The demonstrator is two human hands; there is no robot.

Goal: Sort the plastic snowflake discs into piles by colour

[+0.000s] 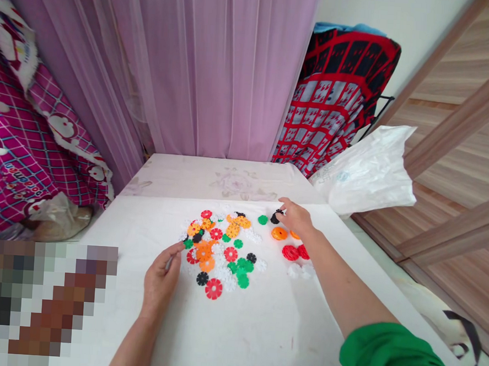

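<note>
My left hand (163,272) is at the left edge of a loose heap of notched plastic snowflake discs. Its thumb and forefinger are closed together, the tips against a green disc (187,244); whether they grip it is unclear. Red discs (213,289), orange discs (204,252), white discs (229,281) and black discs (203,279) overlap in the heap. My right hand (297,218) reaches to the far right, thumb and forefinger apart beside a small pile of black discs (275,217). It partly covers this pile.
Grouped by colour near my right forearm are a green disc pile (262,220), orange piles (279,233), red piles (290,252) and white piles (294,271). A white plastic bag (369,171) stands at the right edge of the white-covered table (234,342). Purple curtains (234,72) hang behind.
</note>
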